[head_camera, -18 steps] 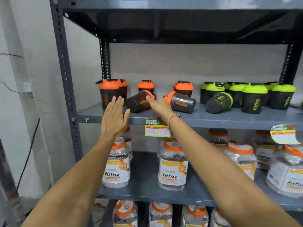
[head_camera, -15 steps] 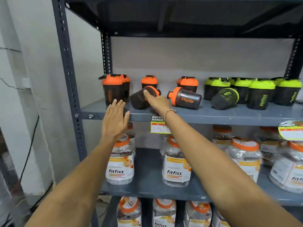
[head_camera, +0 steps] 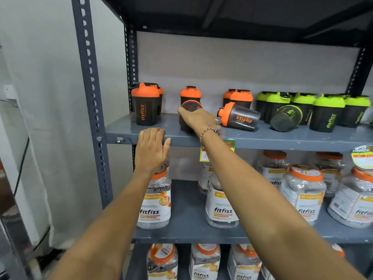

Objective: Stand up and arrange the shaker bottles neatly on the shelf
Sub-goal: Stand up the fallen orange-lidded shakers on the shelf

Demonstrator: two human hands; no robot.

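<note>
shelf post (head_camera: 88,81): grey slotted upright, far left, wall behind.
left hand (head_camera: 151,148): flat, fingers together, fingertips resting on front lip of the shelf (head_camera: 282,138); holding nothing, bracing by the look of it.
upright orange shaker (head_camera: 145,105): lid up, standing at left end, another tucked close behind.
back orange shaker (head_camera: 190,94): upright, near rear wall, just behind the held one.
held shaker (head_camera: 189,107): dark body, round base facing up toward camera, so apparently tipped or inverted; lower part hidden by hand, lid not visible.
right hand (head_camera: 198,119): closed around held shaker from the front, fingers wrapped on its body; beaded bracelet on wrist.
lying orange shaker (head_camera: 239,117): on its side just right of right hand, lid pointing left, untouched.
orange pair (head_camera: 239,97): upright behind the lying one.
lying green shaker (head_camera: 285,118): on its side, base toward camera, leaning against the green row.
green row (head_camera: 329,112): several upright green-lidded shakers, close together, right end.
jars (head_camera: 154,199): lower shelves, not part of the job.
step: righting first fallen orange shaker, mid-turn; cannot tell if touching shelf.
progress: early, two more still down.
next: rotate held shaker lid-up, set beside left orange group, then take lying orange one.
risk: knocking back orange shaker while turning.
</note>
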